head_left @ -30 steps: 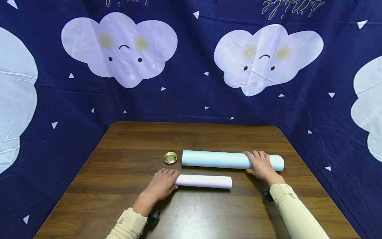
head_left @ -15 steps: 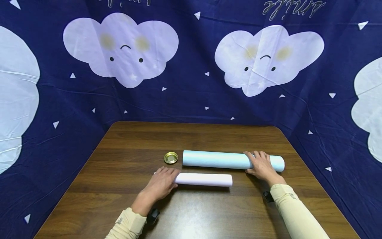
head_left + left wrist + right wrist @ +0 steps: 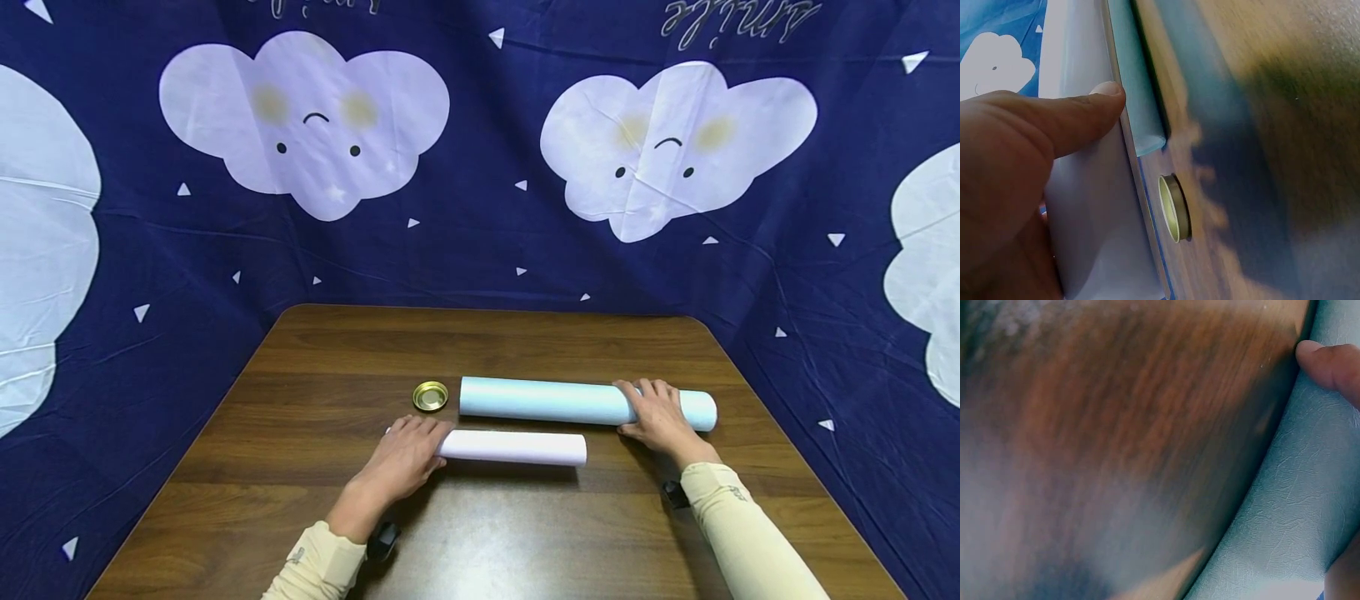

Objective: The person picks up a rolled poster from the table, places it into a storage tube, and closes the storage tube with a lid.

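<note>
My left hand grips a smooth white roll near its left end; fingers lie over the top and the thumb runs along the near side. A dark shadow below suggests the roll is slightly off the table. In the left wrist view the thumb presses along the white roll. Farther back, my right hand holds a longer, thicker light blue roll near its right end. The right wrist view shows its thumb against the blue roll's wrinkled surface.
A small round gold lid-like dish lies just left of the blue roll's end, behind the left hand. Everything stands on a brown wooden table. A dark blue cloth with white clouds hangs behind the table's far edge.
My left hand has raised the white roll slightly and shifted it a little away from me. My right hand stays on the blue roll, with no clear movement.
</note>
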A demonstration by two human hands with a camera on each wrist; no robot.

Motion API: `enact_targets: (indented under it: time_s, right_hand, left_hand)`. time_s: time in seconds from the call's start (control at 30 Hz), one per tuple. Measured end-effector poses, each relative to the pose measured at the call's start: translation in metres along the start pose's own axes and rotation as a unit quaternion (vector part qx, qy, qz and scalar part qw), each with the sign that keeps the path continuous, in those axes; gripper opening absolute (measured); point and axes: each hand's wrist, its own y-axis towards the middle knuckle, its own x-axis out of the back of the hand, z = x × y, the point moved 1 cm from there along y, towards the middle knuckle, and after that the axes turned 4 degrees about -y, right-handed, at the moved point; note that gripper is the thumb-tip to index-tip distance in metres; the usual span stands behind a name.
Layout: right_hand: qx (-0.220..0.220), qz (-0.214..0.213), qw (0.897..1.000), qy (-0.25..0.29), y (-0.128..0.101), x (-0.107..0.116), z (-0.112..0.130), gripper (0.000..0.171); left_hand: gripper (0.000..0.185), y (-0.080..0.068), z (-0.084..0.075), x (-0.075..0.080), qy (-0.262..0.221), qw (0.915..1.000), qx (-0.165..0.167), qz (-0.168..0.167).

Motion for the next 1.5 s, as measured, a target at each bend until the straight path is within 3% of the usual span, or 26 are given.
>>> enact_targets:
  time_s: [0.57, 0.9, 1.13, 1.5]
  right_hand:
    - [-0.013, 0.012, 1.0, 0.006, -0.002, 0.011, -0.004, 0.076]
    - [-0.016, -0.011, 1.0, 0.007, 0.0, 0.023, -0.007, 0.077]
    - [-0.013, -0.019, 1.0, 0.007, 0.001, 0.033, -0.012, 0.077]
    - [-0.001, -0.055, 0.998, -0.005, 0.002, 0.043, -0.016, 0.078]
  left_hand:
    - [0.045, 0.002, 0.0, 0.01, 0.01, 0.9997, -0.009, -0.019]
    - [0.05, 0.002, 0.001, 0.02, 0.016, 0.9984, -0.027, -0.047]
    - [0.05, 0.001, 0.005, 0.031, 0.02, 0.9989, -0.016, -0.039]
    - [0.051, -0.006, 0.014, 0.044, 0.028, 0.9978, -0.002, -0.061]
